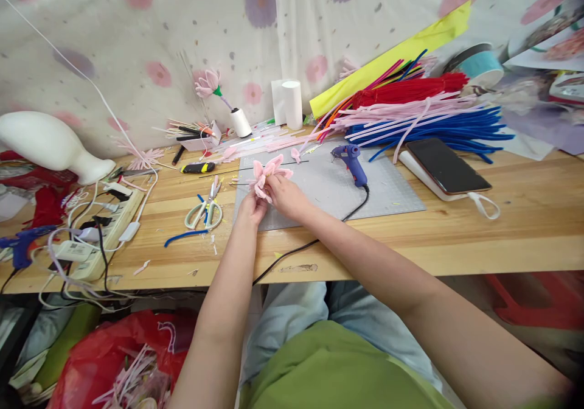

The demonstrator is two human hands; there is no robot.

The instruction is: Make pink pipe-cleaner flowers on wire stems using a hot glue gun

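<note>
In the head view, a person in a green shirt bends over a wooden tabletop (511, 220), both hands on a pink pipe-cleaner flower (272, 167) at the left part of a gray cutting mat (387, 195). The left hand (256, 207) grips the flower low down, while the right hand (281, 193) pinches its petals, the fingertips partly hidden. Too firm a squeeze could crush the fuzzy petals or bend them out of line; a loose hold at the base could let them splay or twist. A blue glue gun (351, 160) lies on its side nearby, nozzle toward the flower; if it is hot, a stray reach might mean a burn or a smear of glue. Its black cord (285, 255) passes beneath the right forearm and over the table's edge, where a snag could drag the gun. Scissors (208, 207) lie left of the hands, ready to catch a careless wrist
</note>
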